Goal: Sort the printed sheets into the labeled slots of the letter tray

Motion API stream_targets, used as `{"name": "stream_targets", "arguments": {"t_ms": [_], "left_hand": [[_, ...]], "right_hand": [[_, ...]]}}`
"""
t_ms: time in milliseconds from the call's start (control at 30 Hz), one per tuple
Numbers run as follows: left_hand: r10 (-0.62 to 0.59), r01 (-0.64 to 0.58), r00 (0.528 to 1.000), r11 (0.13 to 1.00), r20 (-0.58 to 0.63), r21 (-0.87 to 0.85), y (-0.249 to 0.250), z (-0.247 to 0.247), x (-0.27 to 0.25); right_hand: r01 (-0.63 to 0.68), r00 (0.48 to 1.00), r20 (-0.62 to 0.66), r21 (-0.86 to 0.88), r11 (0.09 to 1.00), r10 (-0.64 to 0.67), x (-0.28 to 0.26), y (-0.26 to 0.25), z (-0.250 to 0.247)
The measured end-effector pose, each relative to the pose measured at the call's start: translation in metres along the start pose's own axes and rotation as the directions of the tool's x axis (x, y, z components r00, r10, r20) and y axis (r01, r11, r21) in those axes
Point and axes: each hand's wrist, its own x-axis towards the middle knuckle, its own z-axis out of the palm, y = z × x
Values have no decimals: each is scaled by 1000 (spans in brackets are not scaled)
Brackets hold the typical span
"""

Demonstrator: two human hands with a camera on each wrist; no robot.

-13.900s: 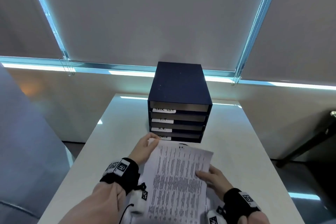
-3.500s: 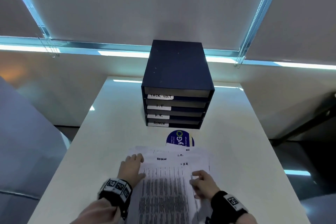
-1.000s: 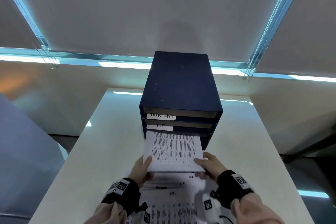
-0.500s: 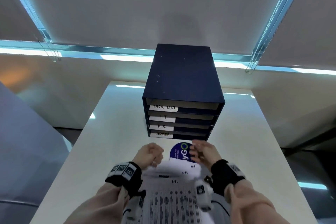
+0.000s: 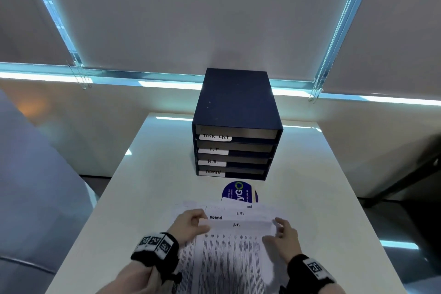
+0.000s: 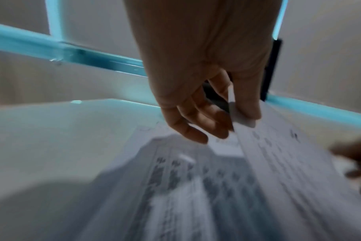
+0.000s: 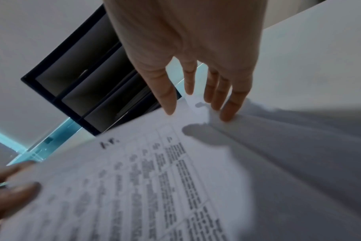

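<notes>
Navy-blue and boxy, the letter tray (image 5: 237,122) stands at the far middle of the pale table (image 5: 148,186), and everything else is told from it. It has four slots stacked one above another, each with a white label: TASK LIST at the top, then I.T, H.R., ADMIN at the bottom. Just in front of the tray a round blue sticker (image 5: 235,192) lies on the tabletop, its near edge covered by paper. Nearer the person than the sticker lies the fanned pile of printed sheets (image 5: 253,210); four handwritten headings show, ADMIN, two reading I.T. and one partly hidden. Nothing stands between the pile and the slot mouths. Grey roller blinds hang behind the tray, three in view, and a grey upholstered seat sits left of the table.

The top sheet (image 5: 229,253), headed I.T., is pinched at its far left corner by the left hand (image 5: 191,224), thumb over and fingers beneath. The right hand (image 5: 284,234) rests at the far right corner, fingers nearly straight and spread on the paper.

Half a second ago both hands were curled and empty near the sticker; a second ago they were feeding a sheet into a lower slot.
</notes>
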Motion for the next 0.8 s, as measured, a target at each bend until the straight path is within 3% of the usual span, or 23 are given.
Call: {"name": "stream_targets", "arguments": {"t_ms": [67, 133, 233, 300, 533, 800], "left_hand": [[-7, -7, 999, 946, -44, -323, 11, -8, -4], [-61, 1, 994, 825, -89, -565, 23, -15, -3], [-158, -1, 974, 714, -162, -700, 43, -21, -3], [-166, -27, 963, 728, -214, -685, 58, -27, -3], [-181, -30, 941, 797, -285, -604, 58, -41, 7], [-181, -32, 932, 821, -313, -571, 58, -38, 7]], "right_hand": [[-3, 998, 57, 100, 995, -3, -5, -9, -9], [-39, 982, 187, 247, 968, -8, -15, -21, -14], [-117, 940, 342, 343, 932, -8, -15, -22, -11], [-177, 921, 389, 434, 883, -7, -11, -20, -8], [-103, 886, 429, 555, 826, -178, -25, -38, -11], [-121, 895, 419, 558, 821, -153, -25, -42, -12]]}}
